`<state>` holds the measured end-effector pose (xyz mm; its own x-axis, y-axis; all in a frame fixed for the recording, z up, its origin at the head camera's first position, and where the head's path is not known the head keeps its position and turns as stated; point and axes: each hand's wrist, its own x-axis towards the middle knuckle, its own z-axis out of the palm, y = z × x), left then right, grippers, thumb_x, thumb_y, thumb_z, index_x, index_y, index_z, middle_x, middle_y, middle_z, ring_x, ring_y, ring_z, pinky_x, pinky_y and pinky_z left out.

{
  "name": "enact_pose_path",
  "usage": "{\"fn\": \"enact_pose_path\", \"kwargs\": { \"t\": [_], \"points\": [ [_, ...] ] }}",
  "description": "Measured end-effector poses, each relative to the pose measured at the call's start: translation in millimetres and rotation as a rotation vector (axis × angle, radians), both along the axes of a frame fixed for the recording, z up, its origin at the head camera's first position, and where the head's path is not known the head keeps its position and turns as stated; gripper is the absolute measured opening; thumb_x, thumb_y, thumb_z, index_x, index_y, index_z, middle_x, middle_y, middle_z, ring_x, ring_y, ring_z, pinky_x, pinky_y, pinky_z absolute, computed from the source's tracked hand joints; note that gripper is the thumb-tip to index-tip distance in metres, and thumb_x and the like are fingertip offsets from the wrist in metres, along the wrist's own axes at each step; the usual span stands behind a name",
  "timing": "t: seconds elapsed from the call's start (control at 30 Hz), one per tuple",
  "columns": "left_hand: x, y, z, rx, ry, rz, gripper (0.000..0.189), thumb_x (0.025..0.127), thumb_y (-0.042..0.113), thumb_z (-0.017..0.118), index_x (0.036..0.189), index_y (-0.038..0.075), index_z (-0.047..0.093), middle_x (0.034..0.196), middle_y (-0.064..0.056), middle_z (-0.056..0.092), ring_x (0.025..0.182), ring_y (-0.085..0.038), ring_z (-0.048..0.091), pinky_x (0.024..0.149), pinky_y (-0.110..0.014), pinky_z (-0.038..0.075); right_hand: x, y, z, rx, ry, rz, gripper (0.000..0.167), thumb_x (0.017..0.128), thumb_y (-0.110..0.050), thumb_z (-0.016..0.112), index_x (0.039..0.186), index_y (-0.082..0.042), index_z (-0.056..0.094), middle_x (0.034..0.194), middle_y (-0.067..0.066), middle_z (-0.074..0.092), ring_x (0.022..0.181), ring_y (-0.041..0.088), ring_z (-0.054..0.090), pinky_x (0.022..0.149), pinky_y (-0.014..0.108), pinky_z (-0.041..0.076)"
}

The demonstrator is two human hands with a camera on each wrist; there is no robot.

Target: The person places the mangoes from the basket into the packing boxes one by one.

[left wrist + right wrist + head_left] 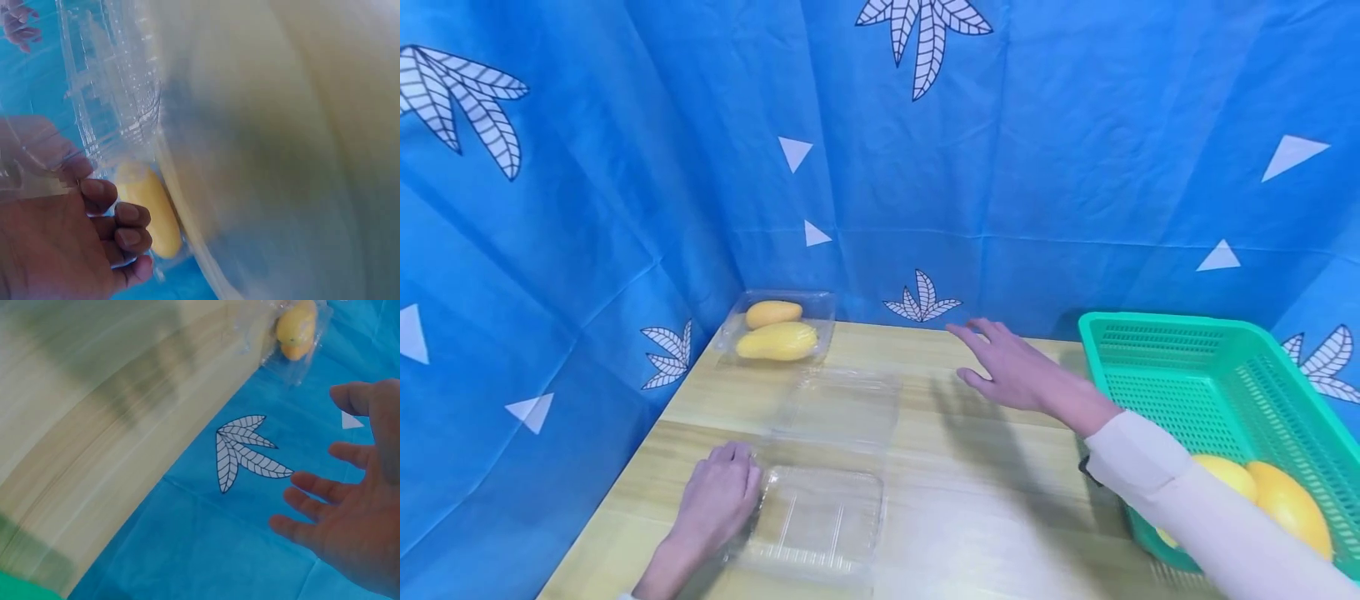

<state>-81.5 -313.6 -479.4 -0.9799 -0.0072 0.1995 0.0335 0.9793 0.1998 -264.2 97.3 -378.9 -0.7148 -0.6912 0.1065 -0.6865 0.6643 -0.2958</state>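
Note:
A clear plastic clamshell box point(820, 512) lies opened out on the table, its lid point(842, 408) folded back towards the far side. My left hand point(718, 492) is at the box's left edge; its fingers curl in and pinch the thin plastic rim in the left wrist view. My right hand point(1011, 367) hovers over the table right of the lid, fingers spread and holding nothing. At the back left, another clear box point(826, 321) holds two yellow mangoes point(777, 342).
To the right stands a green slotted basket point(1172, 321) with yellow-orange fruit point(1288, 504) in its near end, partly hidden by my right sleeve point(1217, 517). A blue curtain point(1060, 167) with leaf prints borders the wooden table point(955, 475) at the back and left.

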Motion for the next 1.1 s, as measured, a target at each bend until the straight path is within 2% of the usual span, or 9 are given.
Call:
{"fn": "enact_pose_path", "kwargs": {
  "t": [0.2, 0.37, 0.53, 0.7, 0.87, 1.0, 1.1],
  "points": [
    [-4.2, 23.1, -2.0, 0.01, -0.004, 0.027, 0.019, 0.099, 0.014, 0.047, 0.082, 0.012, 0.053, 0.087, -0.006, 0.056, 0.084, -0.027, 0.055, 0.077, -0.048, 0.046, 13.2, 17, -0.8, 0.027, 0.007, 0.009, 0.066, 0.103, -0.035, 0.06, 0.159, -0.012, 0.034, 0.154, 0.024, 0.039, 0.139, 0.046, 0.04, 0.109, 0.061, 0.039],
    [-14.2, 43.3, -2.6, -0.005, -0.023, 0.022, 0.019, 0.1, 0.015, 0.047, 0.082, 0.012, 0.05, 0.082, -0.004, 0.051, 0.079, -0.024, 0.05, 0.074, -0.044, 0.045, 20.4, 31, 2.5, 0.03, 0.026, 0.022, 0.066, 0.103, -0.033, 0.06, 0.159, -0.012, 0.034, 0.154, 0.025, 0.039, 0.139, 0.047, 0.04, 0.107, 0.063, 0.039],
    [-28.0, 62.9, -3.6, -0.011, -0.045, -0.003, 0.022, 0.1, 0.015, 0.045, 0.078, 0.012, 0.047, 0.076, -0.003, 0.045, 0.071, -0.021, 0.043, 0.069, -0.04, 0.042, 26.4, 51, 11.2, 0.024, 0.041, 0.007, 0.064, 0.102, -0.028, 0.062, 0.158, -0.014, 0.036, 0.153, 0.022, 0.04, 0.138, 0.044, 0.041, 0.104, 0.063, 0.042],
    [-44.9, 79.2, -4.8, 0.002, -0.025, -0.017, 0.022, 0.099, 0.016, 0.046, 0.078, 0.011, 0.049, 0.078, -0.004, 0.048, 0.072, -0.023, 0.047, 0.07, -0.041, 0.043, 30.6, 77, 19.7, 0.024, 0.074, -0.017, 0.061, 0.101, -0.023, 0.063, 0.157, -0.014, 0.039, 0.15, 0.022, 0.044, 0.133, 0.043, 0.045, 0.1, 0.063, 0.045],
    [-61.7, 91.7, -6.4, 0.006, -0.017, -0.03, 0.023, 0.101, 0.017, 0.048, 0.078, 0.01, 0.049, 0.077, -0.005, 0.048, 0.072, -0.025, 0.048, 0.07, -0.042, 0.043, 32.6, 102, 24.2, -0.007, 0.122, -0.015, 0.061, 0.098, -0.014, 0.064, 0.155, -0.016, 0.042, 0.145, 0.018, 0.048, 0.128, 0.039, 0.048, 0.09, 0.058, 0.052],
    [-72.6, 99.8, -8.0, 0.008, -0.01, -0.027, 0.023, 0.1, 0.018, 0.048, 0.079, 0.01, 0.049, 0.077, -0.005, 0.047, 0.073, -0.026, 0.048, 0.07, -0.042, 0.043, 36.6, 124, 26.2, -0.038, 0.161, 0.001, 0.064, 0.096, -0.01, 0.066, 0.155, -0.016, 0.043, 0.145, 0.018, 0.048, 0.129, 0.04, 0.047, 0.091, 0.06, 0.051],
    [-82.2, 106.3, -8.9, 0.015, -0.006, -0.03, 0.023, 0.1, 0.019, 0.047, 0.081, 0.009, 0.051, 0.079, -0.006, 0.048, 0.075, -0.027, 0.049, 0.071, -0.043, 0.043, 41.4, 142, 26.7, -0.052, 0.155, -0.02, 0.065, 0.096, -0.012, 0.068, 0.156, -0.017, 0.041, 0.148, 0.019, 0.047, 0.132, 0.043, 0.045, 0.094, 0.066, 0.046]
  ]
}}
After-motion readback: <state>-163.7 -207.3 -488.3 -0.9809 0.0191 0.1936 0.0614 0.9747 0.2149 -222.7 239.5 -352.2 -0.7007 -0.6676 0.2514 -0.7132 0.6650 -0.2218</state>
